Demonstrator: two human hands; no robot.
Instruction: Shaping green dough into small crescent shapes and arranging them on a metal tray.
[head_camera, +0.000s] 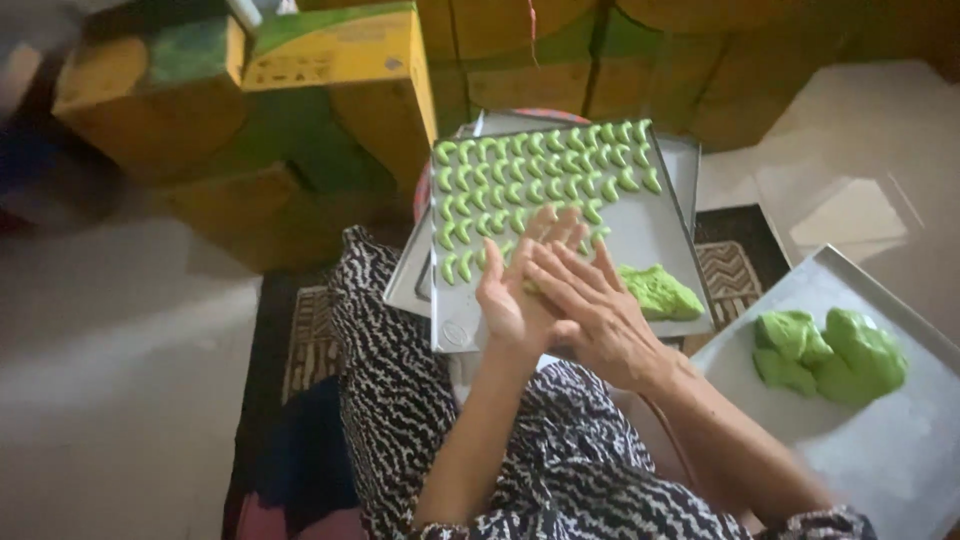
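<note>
So far the baking tray (660, 225) in front of me is a good way filled: rows of small green crescent-shaped dough pieces (545, 165) cover its far end and run down its left side, while the near right part is bare metal apart from a lump of green dough (658, 292) lying by the near edge. I judge the shaping more than half done on this tray, with that lump left to work through.

My left hand (515, 290) and right hand (590, 305) are pressed palm to palm over the tray's near edge, fingers stretched out flat, neither clenched. A sliver of pale green shows between the palms, so I take it a bit of dough is being rolled there, though most of it is hidden.

To my right a second tray (900, 450) carries more green dough lumps (830, 355), unshaped, and no crescents at all, so a fair amount of work remains. The filled tray rests on another tray beneath it. Yellow and green cartons (330, 80) are stacked beyond, and a patterned dress (400, 400) covers my lap.
</note>
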